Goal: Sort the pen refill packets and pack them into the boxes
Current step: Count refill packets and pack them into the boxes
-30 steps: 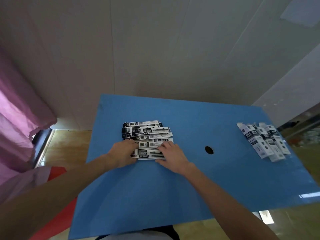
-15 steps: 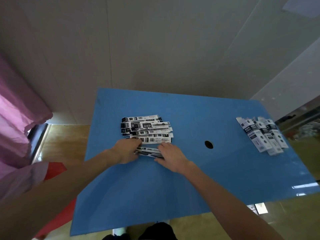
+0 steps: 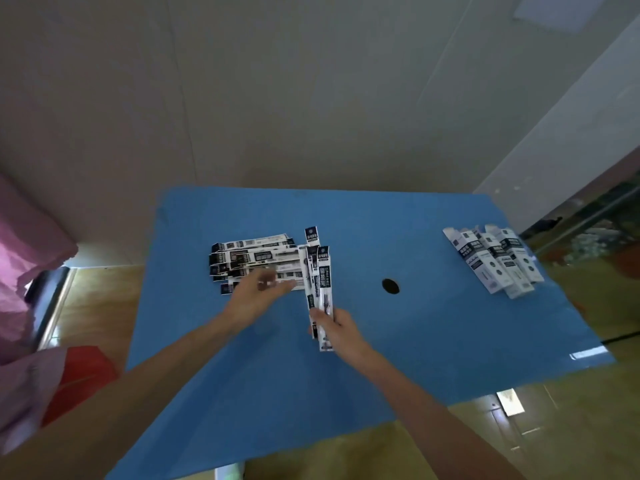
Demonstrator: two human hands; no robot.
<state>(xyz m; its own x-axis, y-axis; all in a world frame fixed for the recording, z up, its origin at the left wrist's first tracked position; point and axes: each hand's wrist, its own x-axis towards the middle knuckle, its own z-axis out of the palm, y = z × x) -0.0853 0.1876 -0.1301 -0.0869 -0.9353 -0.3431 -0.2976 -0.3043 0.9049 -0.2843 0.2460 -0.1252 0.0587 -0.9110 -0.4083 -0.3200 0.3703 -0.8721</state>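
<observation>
Head view: we see the blue worktop [image 3: 263, 393] with its round hole [image 3: 390, 285]. Left of the hole lies the packet pile [image 3: 252, 259]; well right of it, the boxes [image 3: 493, 263]. Our right hand [image 3: 334, 325] grips several upright packets [image 3: 320, 282] beside the pile; our blurred left hand [image 3: 258, 296] reaches over it, fingers extended.

Black-and-white refill packets [image 3: 254, 263] are lying fanned crosswise on the table — several more [image 3: 319, 282] standing lengthwise; white boxes [image 3: 493, 261] are lying far right.

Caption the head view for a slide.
Right hand lifts several refill packets upright beside the pile; left hand hovers; boxes wait far right.
</observation>
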